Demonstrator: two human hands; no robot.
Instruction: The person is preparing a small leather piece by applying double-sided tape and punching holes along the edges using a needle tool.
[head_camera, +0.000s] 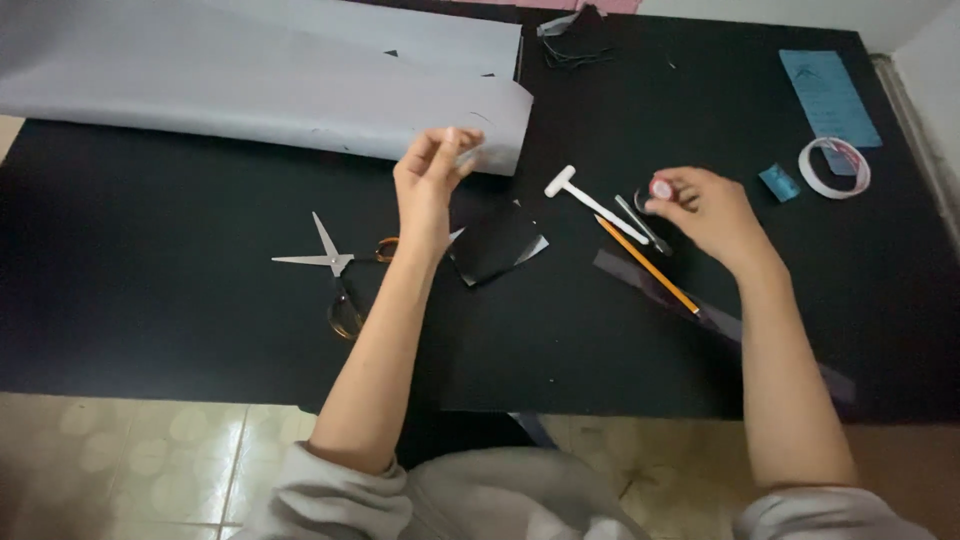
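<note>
Head view: right hand (705, 212) pinches small red-capped spool (662, 188), maybe thread; left hand (432, 185) raised.

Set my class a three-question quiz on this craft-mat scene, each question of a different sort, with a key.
1. True or false: the scissors lie open on the black mat.
2. Which hand holds the small round red-topped thing? A. left hand B. right hand
3. Fill in: the yellow pencil lies beside the white ____.

Key:
1. True
2. B
3. Hammer; a small white mallet, just left of the pencil.
</note>
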